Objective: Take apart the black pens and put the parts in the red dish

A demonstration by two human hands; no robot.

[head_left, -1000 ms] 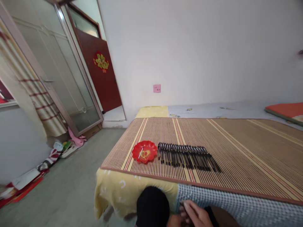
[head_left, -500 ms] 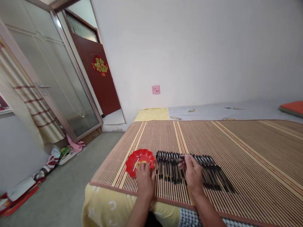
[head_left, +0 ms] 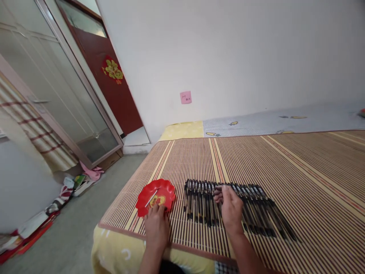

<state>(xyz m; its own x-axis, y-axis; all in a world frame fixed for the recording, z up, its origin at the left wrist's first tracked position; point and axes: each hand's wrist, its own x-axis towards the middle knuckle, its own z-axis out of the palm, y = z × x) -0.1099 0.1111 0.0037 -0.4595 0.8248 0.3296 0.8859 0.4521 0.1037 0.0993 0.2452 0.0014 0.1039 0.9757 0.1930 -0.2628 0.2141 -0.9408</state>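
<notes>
Striped woven bamboo matting [head_left: 256,160] is spread over the bed and fills the lower right of the frame. A long row of black pens [head_left: 242,205] is laid side by side on it at lower centre, reaching toward the right. The right hand [head_left: 230,207] is laid over the middle of that row, and its fingers [head_left: 221,192] are pinched on one pen near its far end. To the left of the row, a red scalloped plastic dish [head_left: 155,196] with a thin white stick in it is seen. The left hand [head_left: 156,227] is rested flat and released on the matting, its fingertips touching the near rim of the dish. A dark red door [head_left: 114,87] is seen at upper left.
</notes>
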